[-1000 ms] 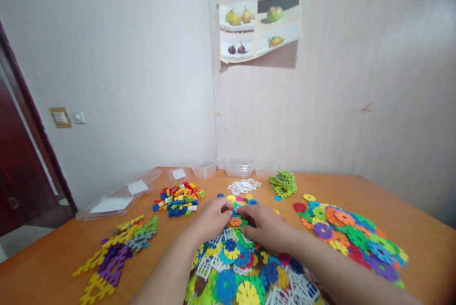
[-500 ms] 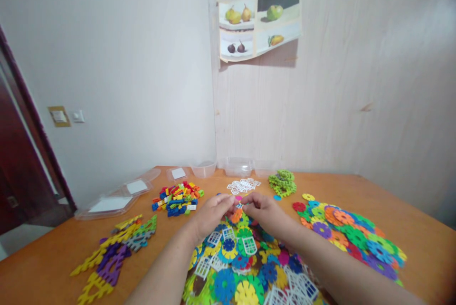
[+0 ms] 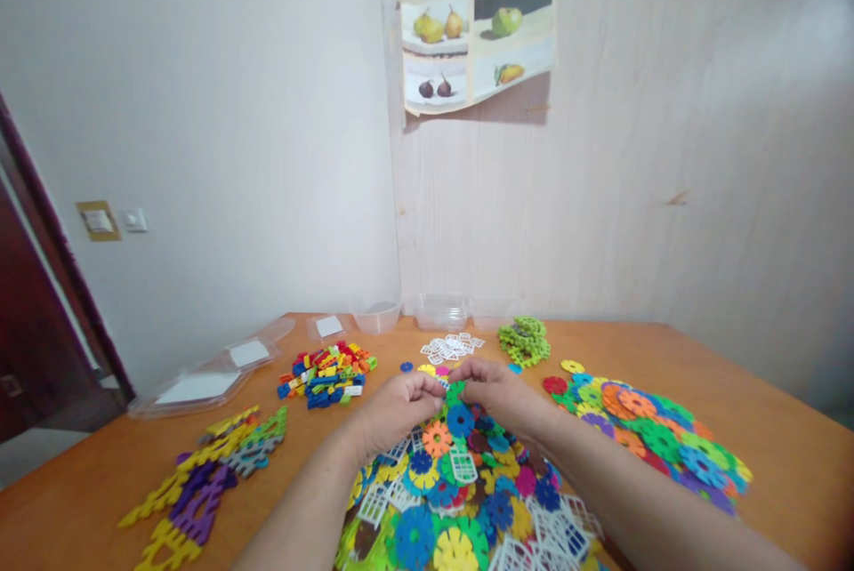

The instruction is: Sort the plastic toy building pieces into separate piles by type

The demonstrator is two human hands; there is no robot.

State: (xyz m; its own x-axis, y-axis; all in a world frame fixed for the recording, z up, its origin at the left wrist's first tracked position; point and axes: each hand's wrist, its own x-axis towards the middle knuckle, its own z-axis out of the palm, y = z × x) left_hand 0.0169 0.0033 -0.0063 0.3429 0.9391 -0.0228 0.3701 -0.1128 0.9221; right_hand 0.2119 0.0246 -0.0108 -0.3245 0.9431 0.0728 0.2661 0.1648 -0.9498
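Observation:
My left hand (image 3: 400,411) is over the far part of a large heap of plastic notched discs and white window-shaped pieces. Its fingers are curled in, and whatever they hold is hidden. Beside it, my right hand (image 3: 497,395) has thumb and fingers pinched at the edge of a green notched disc (image 3: 455,393). Just below the hands lie a blue notched disc (image 3: 460,421) and an orange notched disc (image 3: 437,438). Closer to me on the heap is a white window piece (image 3: 463,466).
Small building bricks (image 3: 326,375) and yellow-purple interlocking strips (image 3: 200,491) lie at left. A green cluster (image 3: 525,341) and a spread of discs (image 3: 657,433) are at right. White pieces (image 3: 452,346) and clear containers (image 3: 444,313) stand farther back; clear lids (image 3: 200,386) are far left.
The orange disc is now lower, nearer to me, and apart from my fingers. A blue disc and a green disc now show between my hands. The view has turned slightly right.

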